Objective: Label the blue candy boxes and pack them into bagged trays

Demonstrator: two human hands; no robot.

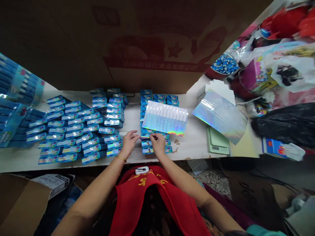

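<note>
My left hand (130,143), with a gold bracelet at the wrist, reaches in from the left with its fingertips bent together. Opposite it, my right hand (158,143) pinches with thumb and forefinger. A thin, shiny sticker strip (144,137) stretches between the fingertips of both hands. It lies just above a stack of small blue packs (147,150) in the middle of the table. On the back part of that stack rests a holographic sticker sheet (165,118); its upper half shows a row of white blank strips.
Many blue packs (73,121) stand in rows at left. A large cardboard box (147,78) walls off the back. To the right are silvery sheets (221,113), a pale green scale (218,141) and a bowl of blue-wrapped pieces (225,64). The table's front edge is near me.
</note>
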